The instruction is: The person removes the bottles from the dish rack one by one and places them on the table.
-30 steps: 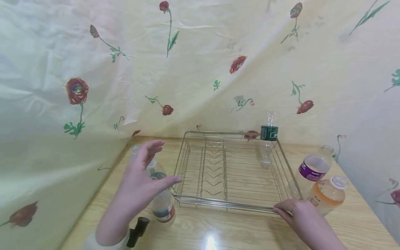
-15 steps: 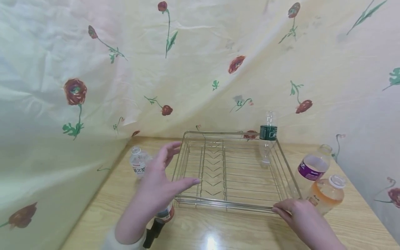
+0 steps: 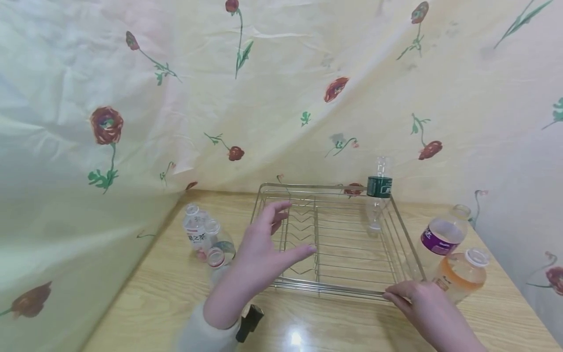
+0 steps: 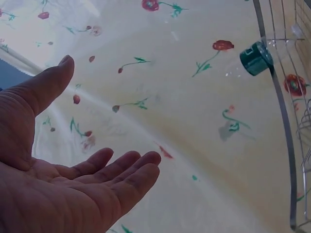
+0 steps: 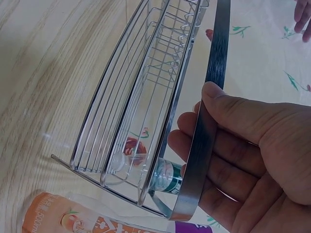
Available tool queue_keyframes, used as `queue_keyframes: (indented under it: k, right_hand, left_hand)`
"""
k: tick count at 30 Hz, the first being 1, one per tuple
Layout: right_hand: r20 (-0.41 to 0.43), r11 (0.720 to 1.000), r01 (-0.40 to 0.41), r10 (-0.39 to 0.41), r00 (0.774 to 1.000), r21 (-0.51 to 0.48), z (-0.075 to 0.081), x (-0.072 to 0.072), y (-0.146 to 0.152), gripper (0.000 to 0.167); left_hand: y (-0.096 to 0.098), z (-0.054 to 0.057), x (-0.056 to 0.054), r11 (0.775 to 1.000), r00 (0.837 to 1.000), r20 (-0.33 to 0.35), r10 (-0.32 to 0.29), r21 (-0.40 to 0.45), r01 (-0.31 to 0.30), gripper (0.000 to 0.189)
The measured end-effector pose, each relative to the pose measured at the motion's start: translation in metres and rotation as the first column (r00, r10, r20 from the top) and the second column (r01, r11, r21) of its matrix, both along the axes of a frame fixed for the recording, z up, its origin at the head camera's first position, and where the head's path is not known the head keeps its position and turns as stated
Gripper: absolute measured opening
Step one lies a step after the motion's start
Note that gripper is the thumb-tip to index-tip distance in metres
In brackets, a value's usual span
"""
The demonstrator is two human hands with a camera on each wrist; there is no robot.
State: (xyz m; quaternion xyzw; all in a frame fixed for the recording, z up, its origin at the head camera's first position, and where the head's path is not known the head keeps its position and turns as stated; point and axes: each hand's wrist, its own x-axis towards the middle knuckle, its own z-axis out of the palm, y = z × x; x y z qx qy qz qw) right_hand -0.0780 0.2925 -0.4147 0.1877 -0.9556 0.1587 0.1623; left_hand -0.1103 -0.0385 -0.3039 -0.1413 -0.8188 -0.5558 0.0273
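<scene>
My left hand (image 3: 259,249) hovers over the left side of a wire dish rack (image 3: 347,289), thumb and fingers spread wide apart. Nothing lies between them, and the palm is bare in the left wrist view. With thumb and curled fingers, my right hand (image 3: 424,305) grips the rack's metal rim at the front right corner. In the right wrist view the flat rim (image 5: 199,160) runs through those fingers. A clear plastic bottle with a green label (image 3: 379,187) stands neck down inside the rack's back right corner. My left forearm covers part of the bottles at left.
Several clear bottles, one a white-labelled bottle (image 3: 195,233), cluster left of the rack. To its right stand a purple-labelled bottle (image 3: 440,239) and an orange-labelled bottle (image 3: 462,276), close to my right hand. Flowered cloth (image 3: 264,98) hangs behind and beside the wooden table (image 3: 145,303).
My left hand has moved right, from over the left bottles to over the rack, uncovering some of those bottles. The right hand keeps its grip on the rim; the rack stays put.
</scene>
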Motion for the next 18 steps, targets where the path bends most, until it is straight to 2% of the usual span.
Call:
queue_keyframes:
  k: [4,9,18]
  right_hand:
    - [0.011,1.0,0.01,-0.01,1.0,0.007,0.001,0.001,0.0,0.014]
    - [-0.017,1.0,-0.002,0.002,1.0,0.005,0.0,0.001,0.001,0.015]
    - [-0.013,1.0,-0.002,0.002,1.0,0.003,-0.001,-0.001,0.001,0.014]
  left_hand:
    - [0.015,-0.006,-0.011,0.999,1.0,0.026,-0.018,0.027,0.017,0.084]
    - [0.034,-0.012,-0.024,0.999,0.997,0.076,-0.019,0.027,0.017,0.083]
    - [0.062,-0.006,-0.043,0.999,0.996,0.074,-0.051,0.009,0.05,0.084]
